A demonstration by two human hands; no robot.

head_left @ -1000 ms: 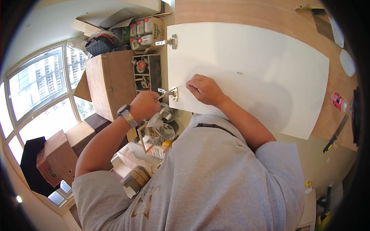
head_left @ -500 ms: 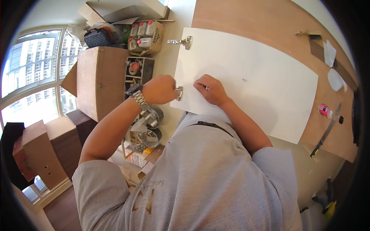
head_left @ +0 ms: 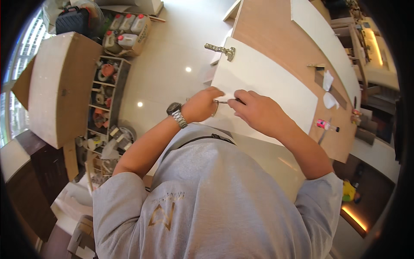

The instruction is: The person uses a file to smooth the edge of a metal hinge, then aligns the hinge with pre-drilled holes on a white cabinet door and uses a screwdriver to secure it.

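A white panel [head_left: 263, 86] lies in front of me with a metal hinge [head_left: 224, 51] at its far left corner, its arm sticking out past the edge. At the near left corner is a second hinge [head_left: 214, 110], mostly covered by my left hand [head_left: 202, 105]. The fingers of that hand are closed around the hinge. My right hand [head_left: 261, 113] is closed on what looks like a screwdriver [head_left: 222, 102]; a thin metal shaft and part of a dark handle show. Its tip points left, to the fingers of my left hand, which hide where it ends.
The panel rests on a brown board [head_left: 267, 26]. On the right lie a small bottle with a pink label [head_left: 327, 125], white scraps [head_left: 330, 100] and a partly hidden blade. A shelf of tools [head_left: 105, 93], a carton of jugs [head_left: 129, 32] and a large wooden box [head_left: 60, 86] stand left.
The view has shifted, showing more to the right. My right hand, which was pinched over the panel, now holds the screwdriver-like tool against the left hand. My left hand stays at the near hinge.
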